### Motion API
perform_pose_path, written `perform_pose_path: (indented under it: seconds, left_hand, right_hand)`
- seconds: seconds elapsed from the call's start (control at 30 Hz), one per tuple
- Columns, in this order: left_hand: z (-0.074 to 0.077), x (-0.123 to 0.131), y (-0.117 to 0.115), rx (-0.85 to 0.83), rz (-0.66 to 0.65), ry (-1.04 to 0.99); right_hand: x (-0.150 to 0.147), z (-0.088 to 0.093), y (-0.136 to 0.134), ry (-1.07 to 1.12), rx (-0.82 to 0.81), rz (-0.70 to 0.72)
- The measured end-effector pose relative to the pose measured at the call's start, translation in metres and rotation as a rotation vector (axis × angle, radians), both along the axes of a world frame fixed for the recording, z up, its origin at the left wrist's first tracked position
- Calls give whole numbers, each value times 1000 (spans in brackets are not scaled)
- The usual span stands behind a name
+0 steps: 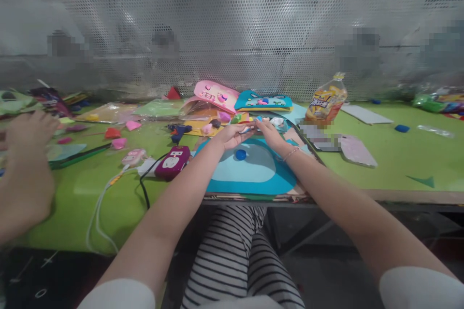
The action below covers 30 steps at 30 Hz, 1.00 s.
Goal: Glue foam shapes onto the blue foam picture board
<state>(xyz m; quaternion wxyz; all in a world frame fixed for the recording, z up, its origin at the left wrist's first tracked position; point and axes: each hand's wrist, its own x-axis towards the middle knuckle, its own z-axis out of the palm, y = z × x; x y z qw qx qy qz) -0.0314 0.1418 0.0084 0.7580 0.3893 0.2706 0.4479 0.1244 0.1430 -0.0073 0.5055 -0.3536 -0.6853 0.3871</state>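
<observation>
On the upright clear plastic bag with yellow contents (328,99), far and to the right of the hands, large pale letters across a dark band, too blurred for a sure reading. On the black cloth (27,280) at the near left corner, white marks in the form of a cross and a ring.

At the middle of the scene, left bare hand (232,137) and right bare hand (271,134), the latter with a thin bracelet at the wrist, brought together with fingertips meeting; fingers rather straight, neither hand clenched into a fist. Between the fingertips, mostly covered, a small pale spot; cannot tell whether grasped as a piece or only seen behind.

Just nearer than the hands, at the near edge of the bright green table (398,169), a flat teal sheet with rounded corners (286,184), matte and smooth-looking. In its centre, a light blue rounded panel (250,171); on this panel, below the fingers and apart from them, a small round lump of dark blue (240,155).

Far behind the hands, a curved pink piece with small decorations (217,96), and just to its right a decorated teal piece with a yellow edge (263,101). To the near left, a purple box-shaped device with a white figure (173,163); at the far left, another person's hand (31,130).
</observation>
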Motion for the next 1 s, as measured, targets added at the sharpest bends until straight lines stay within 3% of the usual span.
perform_pose_path:
  seconds: [0.2, 0.57, 0.8, 1.0]
  left_hand:
    - [0, 1, -1, -3, 5, -15]
    - [7, 1, -6, -120, 4, -50]
    - [7, 0, -4, -137, 156, -121]
    - [4, 1, 0, -115, 270, -139]
  right_hand:
    - [-1, -1, 0, 27, -78, 30]
    - [1, -5, 9, 65, 1, 112]
    - [2, -2, 10, 1, 208, -155]
    - [-1, -2, 7, -165, 248, -127]
